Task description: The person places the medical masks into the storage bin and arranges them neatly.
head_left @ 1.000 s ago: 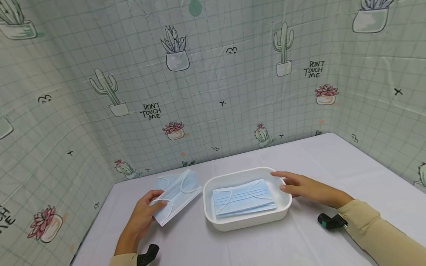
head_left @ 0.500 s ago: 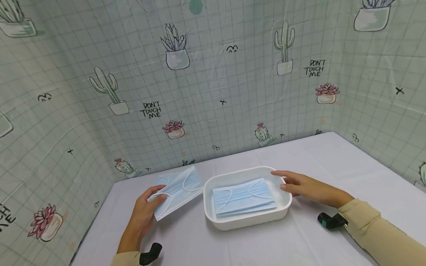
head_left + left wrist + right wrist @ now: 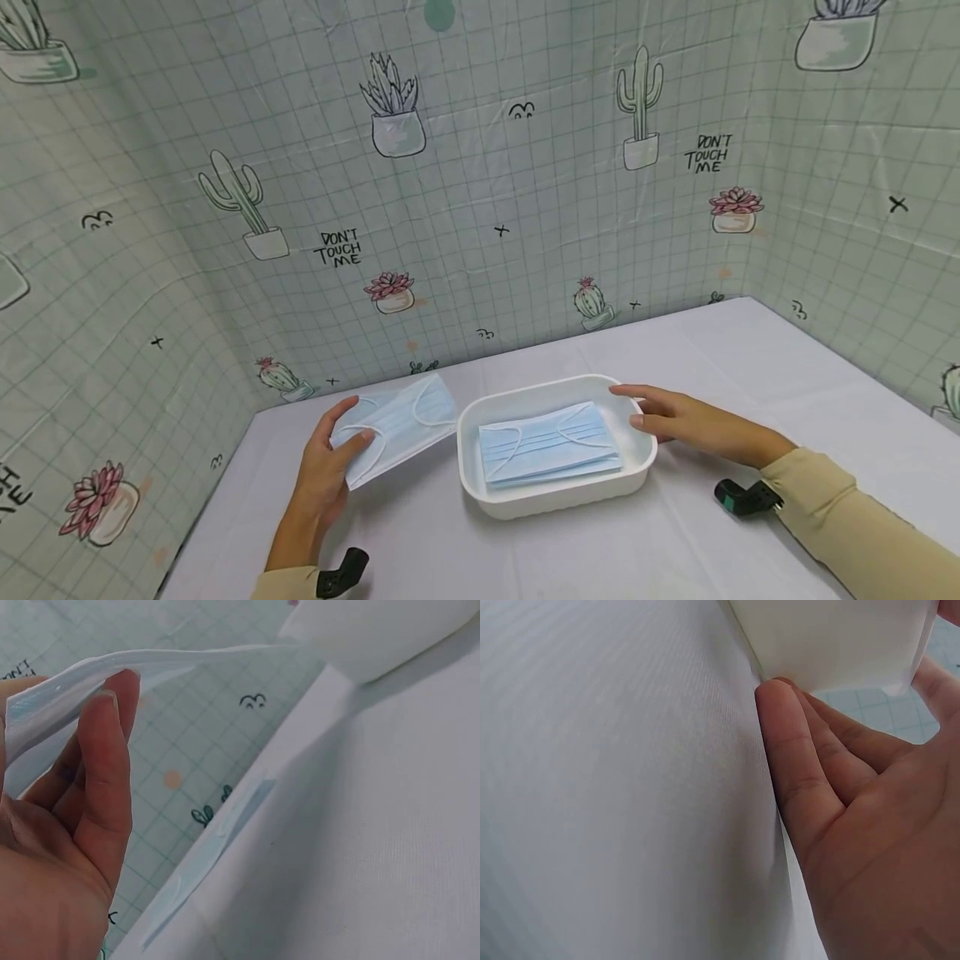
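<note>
In the head view, a light blue pleated face mask (image 3: 408, 425) with white ear loops is in my left hand (image 3: 318, 467). The thumb lies on its near face while the other fingers go behind it. Another blue mask (image 3: 210, 862) lies flat on the table beneath, mostly covered in the head view. A white tray (image 3: 555, 506) stands to the right, with a small stack of masks (image 3: 551, 446) inside. My right hand (image 3: 686, 425) holds the tray's right end, thumb and forefinger over the rim, other fingers against the outer wall in the right wrist view.
A white cloth covers the table (image 3: 570, 558). Behind it and at both sides hangs a grid-patterned curtain (image 3: 480, 183) printed with cacti. A black wrist camera (image 3: 343, 573) sits on the left wrist, another device (image 3: 746, 498) on the right.
The held mask's near corner has risen and turned flatter toward the tray. My left forefinger has shifted up and away from the thumb. The right hand and tray stay put.
</note>
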Available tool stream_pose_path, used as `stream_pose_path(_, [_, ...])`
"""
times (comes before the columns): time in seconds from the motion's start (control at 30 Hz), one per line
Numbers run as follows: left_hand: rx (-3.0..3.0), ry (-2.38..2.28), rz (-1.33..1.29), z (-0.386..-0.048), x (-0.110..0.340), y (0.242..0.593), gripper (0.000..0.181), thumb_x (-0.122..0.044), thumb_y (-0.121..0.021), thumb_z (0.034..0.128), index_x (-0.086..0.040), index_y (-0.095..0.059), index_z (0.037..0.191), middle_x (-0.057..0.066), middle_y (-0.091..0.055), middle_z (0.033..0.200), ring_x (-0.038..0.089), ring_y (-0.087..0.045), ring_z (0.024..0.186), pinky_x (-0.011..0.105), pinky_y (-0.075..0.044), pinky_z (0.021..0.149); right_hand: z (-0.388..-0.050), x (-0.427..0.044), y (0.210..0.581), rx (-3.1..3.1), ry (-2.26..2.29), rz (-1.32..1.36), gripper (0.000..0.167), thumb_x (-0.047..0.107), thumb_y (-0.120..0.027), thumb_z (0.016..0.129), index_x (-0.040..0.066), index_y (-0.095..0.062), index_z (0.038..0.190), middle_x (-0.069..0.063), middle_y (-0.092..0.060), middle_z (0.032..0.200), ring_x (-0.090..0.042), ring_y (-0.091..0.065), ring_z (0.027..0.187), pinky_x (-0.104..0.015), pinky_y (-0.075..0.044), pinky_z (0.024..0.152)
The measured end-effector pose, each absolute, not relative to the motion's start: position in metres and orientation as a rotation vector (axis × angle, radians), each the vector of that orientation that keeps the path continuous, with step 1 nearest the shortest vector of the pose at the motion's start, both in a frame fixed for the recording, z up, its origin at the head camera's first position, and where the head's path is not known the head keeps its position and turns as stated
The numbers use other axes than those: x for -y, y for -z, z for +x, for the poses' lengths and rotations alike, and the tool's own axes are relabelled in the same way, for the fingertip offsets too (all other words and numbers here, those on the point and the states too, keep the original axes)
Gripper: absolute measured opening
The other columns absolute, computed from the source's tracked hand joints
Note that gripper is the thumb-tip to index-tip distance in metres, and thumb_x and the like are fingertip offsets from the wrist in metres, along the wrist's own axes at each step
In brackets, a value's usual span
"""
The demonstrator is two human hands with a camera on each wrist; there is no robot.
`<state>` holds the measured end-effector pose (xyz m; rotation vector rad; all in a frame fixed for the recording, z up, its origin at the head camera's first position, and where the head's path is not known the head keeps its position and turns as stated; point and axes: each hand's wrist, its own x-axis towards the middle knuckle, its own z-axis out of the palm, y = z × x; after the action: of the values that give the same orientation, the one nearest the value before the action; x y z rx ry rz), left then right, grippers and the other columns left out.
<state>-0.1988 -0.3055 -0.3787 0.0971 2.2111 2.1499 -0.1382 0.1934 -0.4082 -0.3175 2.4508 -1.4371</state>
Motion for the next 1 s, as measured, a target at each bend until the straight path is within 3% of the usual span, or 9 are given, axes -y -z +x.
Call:
stream_pose_path(0.3, [-2.244,-2.144,0.089,-0.197,0.303,0.375,0.057,-0.002,-0.062,0.0964,-0.012,-0.04,0.148,0.011,-0.038,0.146,0.021,-0.057,0.108,0.024,-0.053,0.083,-0.138,-0.193,0.408,-2.458,1.423,-0.344,0.056,0.04,-0.053,0.104,0.034,-0.033,0.156,-0.022,-0.036,0.153,-0.031,-0.045,0.131,-0.047,-0.041,0.098])
stream_pose_path(0.47, [-2.238,-2.165,0.117,-0.197,0.302,0.375,0.053,-0.002,-0.061,0.0966,-0.007,-0.041,0.145,0.011,-0.041,0.142,0.021,-0.058,0.107,0.025,-0.053,0.083,-0.139,-0.193,0.409,-2.463,1.421,-0.347,0.057,0.042,-0.053,0.104,0.033,-0.032,0.156,-0.023,-0.033,0.155,-0.036,-0.038,0.138,-0.048,-0.041,0.1])
stream_pose_path(1.0, [-2.248,-2.189,0.097,-0.193,0.292,0.364,0.041,-0.005,-0.061,0.0977,-0.006,-0.049,0.137,0.012,-0.045,0.136,0.026,-0.056,0.107,0.027,-0.054,0.083,-0.139,-0.193,0.41,-2.458,1.435,-0.346,0.057,0.043,-0.053,0.103,0.034,-0.033,0.156,-0.021,-0.033,0.156,-0.036,-0.036,0.139,-0.047,-0.041,0.1])
